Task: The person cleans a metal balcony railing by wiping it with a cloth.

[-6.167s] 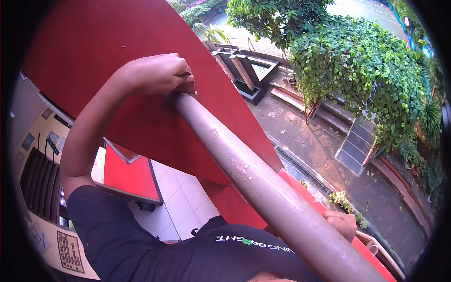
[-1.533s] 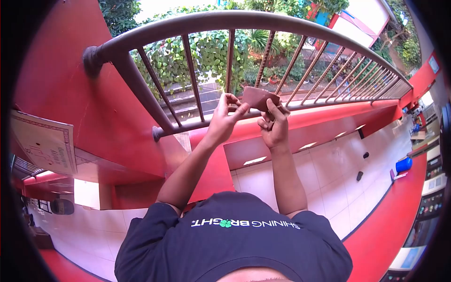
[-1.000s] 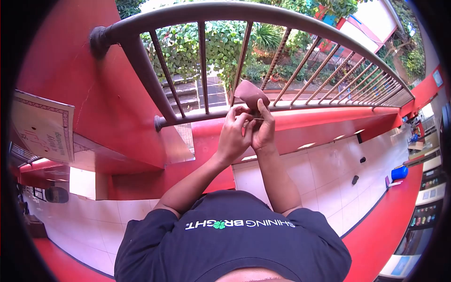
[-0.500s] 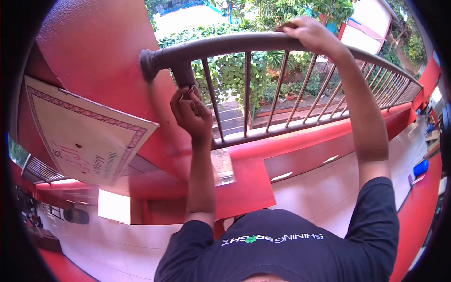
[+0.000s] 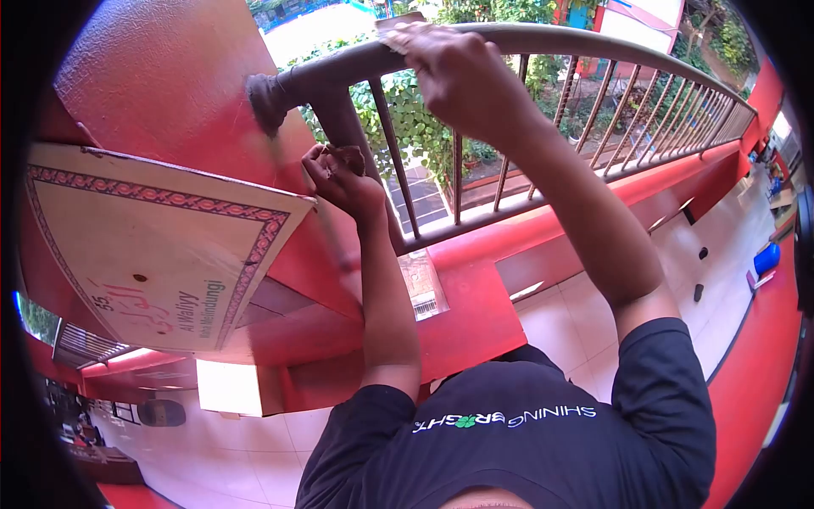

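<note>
My right hand [image 5: 466,81] is closed round a thin, flat brownish piece [image 5: 405,20] and presses it on the left part of the dark handrail [image 5: 543,38]. Lower and further left, my left hand [image 5: 343,182] is raised beside the railing's thick end post [image 5: 337,119], fingers curled in. Something small and dark shows at its fingertips, too unclear to name.
A bordered sign [image 5: 153,229] juts out at the left from a red pillar [image 5: 170,76]. Below the railing runs a red ledge [image 5: 466,318]. Plants stand beyond the bars. A blue object [image 5: 767,257] lies far right on the tiled floor [image 5: 577,327].
My right hand has slid left along the handrail with the flat piece. My left hand stays near the post, slightly turned. The view has shifted a little, and the sign looks larger.
</note>
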Motion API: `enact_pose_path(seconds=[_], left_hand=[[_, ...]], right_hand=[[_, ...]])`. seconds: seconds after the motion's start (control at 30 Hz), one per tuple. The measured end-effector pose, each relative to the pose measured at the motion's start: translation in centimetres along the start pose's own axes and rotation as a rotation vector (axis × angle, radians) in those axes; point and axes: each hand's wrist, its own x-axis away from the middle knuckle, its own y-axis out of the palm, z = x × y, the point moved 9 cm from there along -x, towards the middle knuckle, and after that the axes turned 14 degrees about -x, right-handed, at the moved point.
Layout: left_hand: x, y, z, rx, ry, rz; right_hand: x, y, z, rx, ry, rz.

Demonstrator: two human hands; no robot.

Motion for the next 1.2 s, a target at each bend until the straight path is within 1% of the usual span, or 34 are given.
enact_pose_path(seconds=[0.03,0.07,0.1,0.13,0.17,0.23,0.3,0.33,0.37,0.43,0.47,0.5,0.57,0.6,0.63,0.67,0.7,0.73,0.77,0.8,0.83,0.87,0.9,0.93,1.0,1.03,1.07,1.1,1.13,1.17,1.2], left_hand=[[0.0,0.2,0.1,0.0,-0.004,-0.002],[0.0,0.2,0.4,0.044,-0.021,-0.018],[0.2,0.3,0.6,0.089,-0.039,-0.03],[0.2,0.2,0.6,0.086,-0.057,-0.011],[-0.2,0.2,0.7,0.082,-0.053,-0.004],[0.1,0.4,0.9,0.111,-0.046,-0.057],[0.0,0.5,0.7,0.108,-0.047,-0.045],[0.0,0.3,1.0,0.079,-0.028,-0.024],[0.1,0.1,1.3,0.046,-0.008,-0.007],[0.3,0.1,1.1,0.075,-0.02,-0.033],[0.3,0.1,1.0,0.066,-0.011,-0.026],[0.3,0.1,0.9,0.056,-0.005,-0.015],[0.5,0.0,0.9,0.053,-0.015,-0.014],[0.3,0.0,1.0,0.052,-0.016,-0.01],[0.0,0.1,0.8,0.055,-0.012,-0.005],[-0.1,-0.2,1.1,0.005,0.049,0.039],[0.2,-0.4,1.2,-0.048,0.104,0.08],[0.3,-0.3,1.1,0.008,0.025,0.056],[0.5,-0.4,0.9,0.004,0.016,0.048],[0.4,-0.4,0.9,0.002,0.02,0.058],[0.3,-0.4,0.7,0.004,0.025,0.073],[0.3,-0.4,0.3,0.007,0.018,0.074],[0.2,-0.6,0.2,-0.035,0.053,0.077],[0.2,-0.7,0.4,-0.075,0.093,0.08],[0.2,-0.5,1.3,-0.036,0.077,0.061],[0.4,-0.5,1.5,-0.001,0.061,0.036],[0.4,-0.7,1.4,-0.067,0.11,0.063],[0.3,-0.6,0.8,-0.064,0.104,0.06],[0.1,-0.7,0.7,-0.073,0.098,0.074],[0.1,-0.8,0.6,-0.084,0.093,0.09],[0.4,-0.9,0.6,-0.084,0.092,0.09]], right_hand=[[0.9,-0.6,-2.1,-0.048,-0.212,0.193],[1.3,-1.2,-0.2,-0.092,-0.185,0.161],[1.8,-2.6,2.6,-0.057,-0.063,0.117],[3.2,-3.7,7.2,0.036,0.232,0.138],[3.6,-6.9,8.1,0.03,0.357,0.318],[5.0,-5.1,9.2,0.291,0.312,0.361],[2.6,-1.7,2.2,-0.029,0.143,0.203],[2.2,-0.5,-0.7,-0.161,0.022,0.071],[2.6,-0.9,-1.9,-0.136,-0.055,0.034],[4.1,-3.6,2.6,-0.041,0.066,0.169],[5.5,-5.3,6.7,0.001,0.215,0.3],[6.2,-7.9,8.7,0.05,0.379,0.444],[7.3,-9.0,10.0,0.023,0.541,0.627],[6.2,-6.6,8.5,0.063,0.395,0.481],[5.1,-3.8,5.6,0.027,0.208,0.35],[4.8,-4.3,5.7,0.029,0.203,0.348],[4.4,-4.8,5.6,-0.031,0.173,0.314],[4.2,-5.2,5.3,-0.091,0.151,0.279],[4.5,-5.4,5.2,-0.151,0.132,0.247],[5.8,-7.2,8.4,-0.038,0.242,0.351],[7.0,-9.3,10.8,0.028,0.459,0.491],[7.4,-9.4,11.6,0.06,0.487,0.534],[8.1,-9.1,12.1,0.091,0.52,0.576],[6.8,-6.9,9.5,0.024,0.363,0.433],[5.0,-3.3,3.4,-0.104,0.002,0.15],[5.2,-3.9,4.0,-0.099,0.006,0.146],[5.7,-5.5,6.2,-0.095,0.115,0.234],[6.2,-6.9,8.4,-0.092,0.22,0.321],[7.5,-9.0,11.1,-0.068,0.497,0.515],[8.4,-9.6,13.1,-0.088,0.69,0.576],[7.4,-8.3,11.5,-0.028,0.501,0.478]])
